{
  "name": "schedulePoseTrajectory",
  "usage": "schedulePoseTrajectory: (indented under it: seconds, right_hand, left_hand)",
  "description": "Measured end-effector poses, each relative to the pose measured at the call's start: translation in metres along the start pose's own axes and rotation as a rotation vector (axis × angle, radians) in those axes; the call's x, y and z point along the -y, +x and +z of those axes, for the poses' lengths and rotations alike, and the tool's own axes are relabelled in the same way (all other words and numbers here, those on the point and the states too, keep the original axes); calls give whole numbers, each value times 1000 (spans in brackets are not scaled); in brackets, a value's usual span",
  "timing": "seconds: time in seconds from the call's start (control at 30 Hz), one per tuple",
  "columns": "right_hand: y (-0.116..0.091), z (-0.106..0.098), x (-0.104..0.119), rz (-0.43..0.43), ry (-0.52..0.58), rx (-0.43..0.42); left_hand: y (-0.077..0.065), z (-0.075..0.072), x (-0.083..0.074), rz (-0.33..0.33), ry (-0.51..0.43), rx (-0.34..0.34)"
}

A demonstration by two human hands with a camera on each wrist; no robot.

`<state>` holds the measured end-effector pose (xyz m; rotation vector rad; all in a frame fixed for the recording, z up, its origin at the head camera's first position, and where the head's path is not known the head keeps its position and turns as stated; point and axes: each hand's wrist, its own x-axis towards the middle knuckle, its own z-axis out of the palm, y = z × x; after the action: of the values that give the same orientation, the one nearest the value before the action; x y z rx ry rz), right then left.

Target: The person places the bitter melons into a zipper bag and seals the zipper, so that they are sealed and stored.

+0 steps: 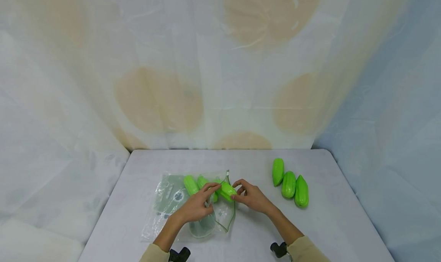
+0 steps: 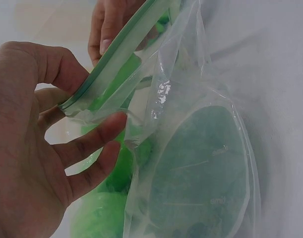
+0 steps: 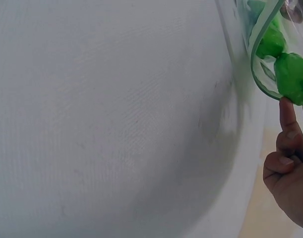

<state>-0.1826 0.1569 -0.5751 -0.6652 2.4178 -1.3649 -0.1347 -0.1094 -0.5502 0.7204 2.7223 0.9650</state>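
A clear zip bag point(image 1: 162, 212) with pale green printed patches lies on the table, its mouth facing right. My left hand point(image 1: 198, 206) pinches the bag's green zip edge point(image 2: 109, 54) between thumb and index finger and lifts it; the other fingers are spread underneath. Inside the bag lie several bright green, cucumber-like vegetables point(image 1: 190, 185), shiny and smooth. At the mouth, one such vegetable point(image 1: 227, 190) points inward, and my right hand point(image 1: 254, 197) holds its outer end with thumb and fingertips. In the right wrist view, that vegetable's end point(image 3: 292, 77) overlaps the curved bag rim.
Three more green vegetables point(image 1: 288, 184) lie side by side on the white table point(image 1: 330, 223), right of my right hand. Behind the table hangs a pale curtain with orange discs point(image 1: 160, 101); plain sheets close off both sides.
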Motion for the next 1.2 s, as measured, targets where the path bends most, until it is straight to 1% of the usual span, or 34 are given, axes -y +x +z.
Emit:
schedulePoseTrajectory:
  seconds: [0.3, 0.47, 0.87, 1.2]
  right_hand:
    - [2, 2, 1, -40, 0, -6]
    - [2, 4, 3, -33, 10, -6]
    - [7, 10, 7, -31, 25, -38]
    - [7, 12, 10, -41, 61, 7]
  left_hand:
    - [0, 0, 0, -1, 0, 0]
    - [0, 0, 1, 3, 4, -1]
    - [0, 0, -1, 15, -5, -5]
    - [0, -3, -3, 8, -1, -1]
